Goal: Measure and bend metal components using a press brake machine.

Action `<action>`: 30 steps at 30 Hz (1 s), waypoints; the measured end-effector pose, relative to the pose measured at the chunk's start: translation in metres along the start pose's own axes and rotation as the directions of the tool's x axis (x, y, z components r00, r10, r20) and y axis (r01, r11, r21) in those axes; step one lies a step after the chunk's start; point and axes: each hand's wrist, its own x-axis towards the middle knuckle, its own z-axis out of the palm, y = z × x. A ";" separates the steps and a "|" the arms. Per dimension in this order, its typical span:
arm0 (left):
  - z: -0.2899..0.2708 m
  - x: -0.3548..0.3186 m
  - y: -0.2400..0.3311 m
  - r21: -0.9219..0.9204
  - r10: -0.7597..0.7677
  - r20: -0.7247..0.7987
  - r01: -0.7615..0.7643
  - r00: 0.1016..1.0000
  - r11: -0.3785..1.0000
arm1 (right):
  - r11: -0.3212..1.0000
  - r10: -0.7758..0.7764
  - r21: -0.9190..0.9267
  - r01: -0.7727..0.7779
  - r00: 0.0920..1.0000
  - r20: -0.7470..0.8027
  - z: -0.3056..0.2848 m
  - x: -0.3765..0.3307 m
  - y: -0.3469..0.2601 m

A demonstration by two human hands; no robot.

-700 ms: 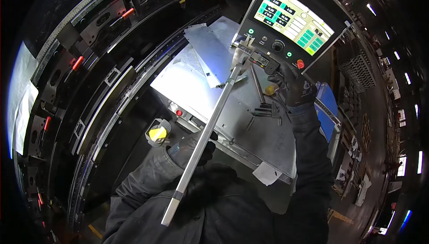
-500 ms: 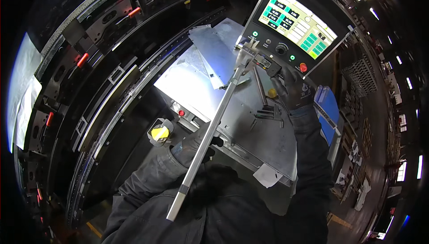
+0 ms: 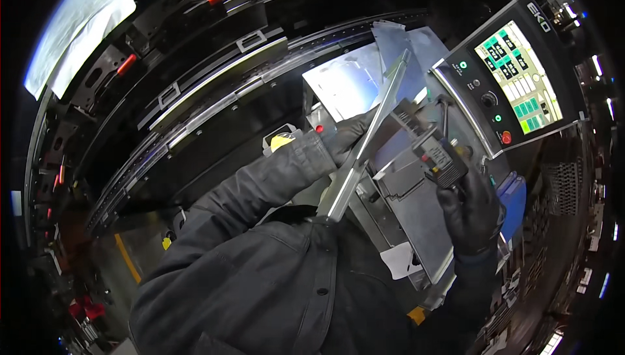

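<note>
Left hand [image 3: 348,135] grips the strip [image 3: 371,136], right hand [image 3: 472,213] clasping the caliper [image 3: 440,161] just beside it, over the surface [image 3: 424,215]! Blur may hide any contact; steady strip, square caliper serve best.

The long, shiny metal strip [image 3: 374,132] in the black-gloved left hand [image 3: 348,136] and the black-and-grey measuring tool [image 3: 437,160] in the black-gloved right hand [image 3: 474,214] crowd the middle. The big black control box [image 3: 511,81] blocks the way beyond. There is room over the flat grey metal top [image 3: 423,219].
</note>
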 end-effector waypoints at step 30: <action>-0.050 0.025 -0.004 0.122 -0.081 0.079 0.071 0.994 0.990 | 0.978 -0.082 -0.196 0.071 0.995 -0.049 0.005 -0.010 -0.032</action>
